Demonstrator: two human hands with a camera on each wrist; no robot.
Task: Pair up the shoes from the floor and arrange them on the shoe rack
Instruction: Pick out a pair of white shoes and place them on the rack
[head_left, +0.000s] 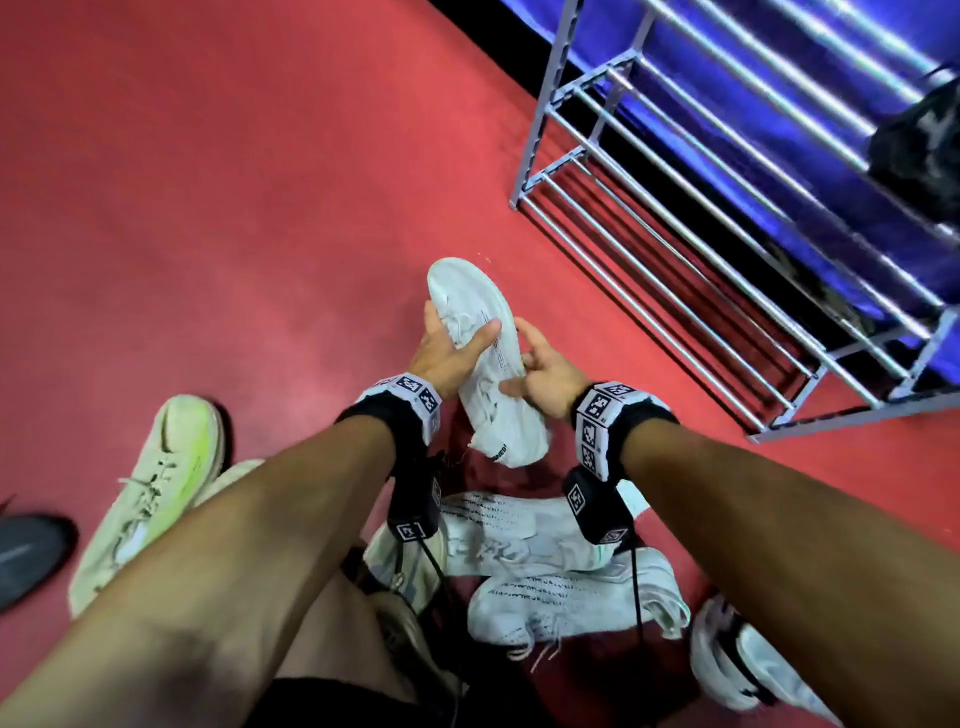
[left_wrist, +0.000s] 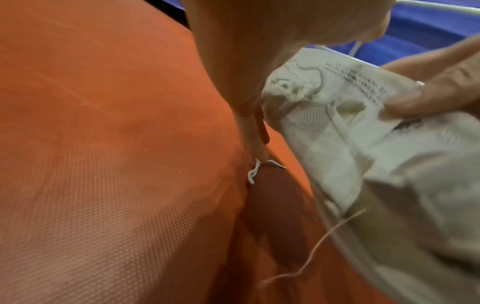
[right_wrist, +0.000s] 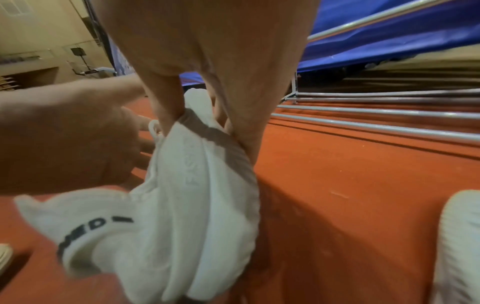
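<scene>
Both hands hold one white sneaker (head_left: 464, 287) above the red floor, toe pointing away from me. My left hand (head_left: 457, 335) grips its left side, thumb lying across the upper. My right hand (head_left: 525, 362) grips the right side along the sole edge. In the right wrist view the sneaker (right_wrist: 197, 205) hangs heel-down, black lettering on its heel tab, pinched between the right fingers (right_wrist: 241, 115). In the left wrist view the upper (left_wrist: 350, 144) shows printed text. The metal shoe rack (head_left: 675, 249) stands at upper right, its lower shelves bare on the left end.
A dark shoe (head_left: 917, 150) sits on the rack's right end. On the floor lie a cream and neon-green sneaker (head_left: 156, 493), a dark shoe (head_left: 28, 553) at the left edge, two white knit shoes (head_left: 519, 530) (head_left: 571, 603) and a white shoe with a black strap (head_left: 737, 660).
</scene>
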